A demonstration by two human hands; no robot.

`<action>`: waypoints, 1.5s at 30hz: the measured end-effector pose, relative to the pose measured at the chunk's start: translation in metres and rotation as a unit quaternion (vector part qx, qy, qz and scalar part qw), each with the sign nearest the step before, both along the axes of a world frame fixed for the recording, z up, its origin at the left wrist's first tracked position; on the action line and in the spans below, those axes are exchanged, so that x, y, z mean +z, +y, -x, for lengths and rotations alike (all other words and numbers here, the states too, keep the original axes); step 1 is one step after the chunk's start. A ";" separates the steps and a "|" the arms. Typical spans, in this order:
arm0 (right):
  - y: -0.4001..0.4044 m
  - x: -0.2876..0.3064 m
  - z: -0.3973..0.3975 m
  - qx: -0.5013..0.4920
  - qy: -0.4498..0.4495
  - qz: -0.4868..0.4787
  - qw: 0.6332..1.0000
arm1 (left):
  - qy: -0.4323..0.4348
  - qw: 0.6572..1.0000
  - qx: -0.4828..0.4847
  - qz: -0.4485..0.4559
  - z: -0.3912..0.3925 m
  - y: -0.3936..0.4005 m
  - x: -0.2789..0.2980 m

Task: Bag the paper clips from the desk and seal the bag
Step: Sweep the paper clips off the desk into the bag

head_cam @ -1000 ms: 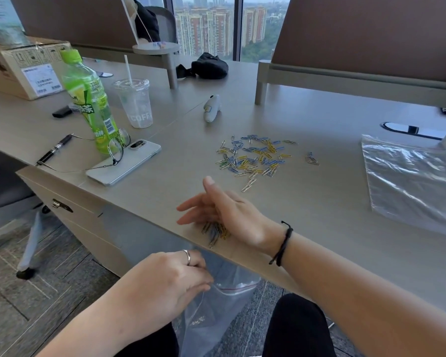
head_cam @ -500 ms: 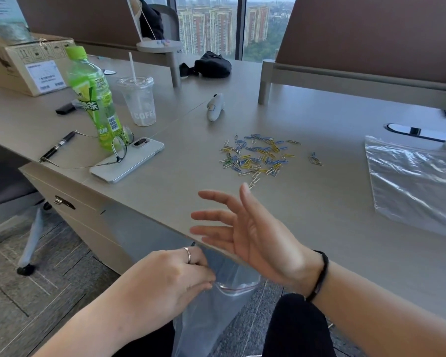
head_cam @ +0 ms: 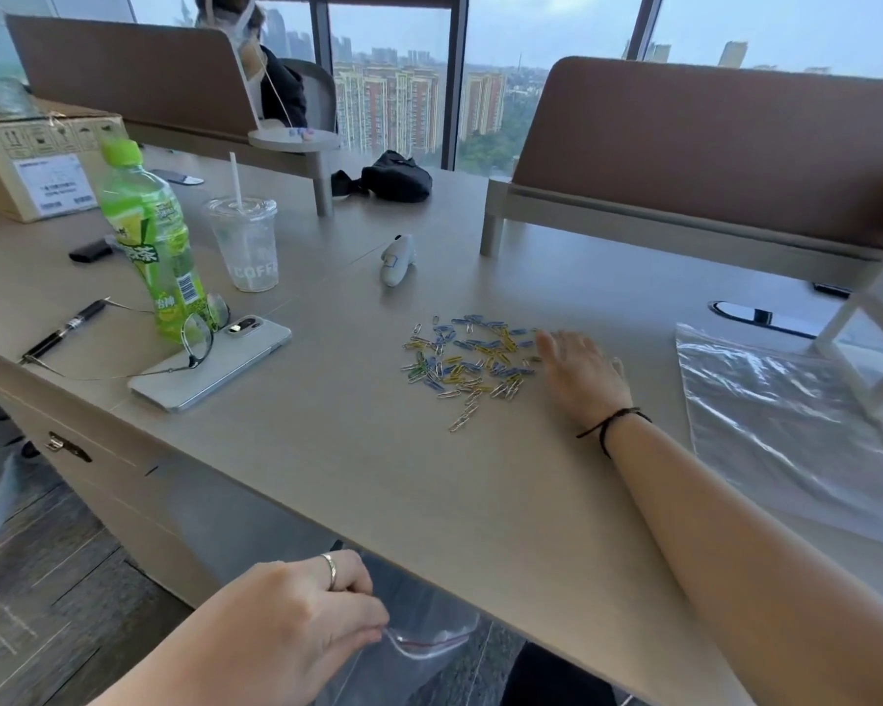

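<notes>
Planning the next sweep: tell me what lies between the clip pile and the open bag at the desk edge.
Nothing visible: bare desk lies between the paper clips and the bag that the left hand holds below the edge. The right hand rests beside the pile.

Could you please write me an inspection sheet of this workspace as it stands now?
Surface: grey desk, flat.
Job's things: paper clips scattered mid-desk; zip bag held open below the desk's near edge; a second clear bag lies flat at right.
Clutter: green tea bottle, plastic coffee cup, phone, glasses, pen, cardboard box, white device.
Grips: left hand pinches the zip bag's rim; right hand flat on the desk beside the clips.
Cables: nothing seen.
Surroundings: brown dividers, windows, another person seated behind.
</notes>
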State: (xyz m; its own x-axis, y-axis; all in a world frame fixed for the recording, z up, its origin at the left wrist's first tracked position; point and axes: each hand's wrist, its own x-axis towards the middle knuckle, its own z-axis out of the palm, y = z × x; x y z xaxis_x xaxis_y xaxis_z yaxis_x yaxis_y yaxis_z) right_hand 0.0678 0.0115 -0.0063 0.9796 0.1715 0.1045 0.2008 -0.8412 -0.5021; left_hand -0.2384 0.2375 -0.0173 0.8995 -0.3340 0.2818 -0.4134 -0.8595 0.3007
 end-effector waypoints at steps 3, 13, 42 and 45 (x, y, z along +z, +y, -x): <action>0.002 -0.011 -0.017 -0.005 -0.004 0.054 0.999 | -0.002 1.000 0.002 0.000 -0.001 -0.001 0.001; 0.007 -0.010 0.022 0.092 0.012 0.136 0.986 | 0.011 1.000 -0.004 0.002 0.002 0.005 -0.003; 0.055 0.005 0.128 0.269 0.149 -0.232 0.923 | 0.033 0.999 0.010 0.009 0.008 0.004 0.002; 0.071 0.008 0.129 0.296 0.213 -0.298 0.882 | 0.035 0.999 0.011 0.005 0.007 0.005 0.003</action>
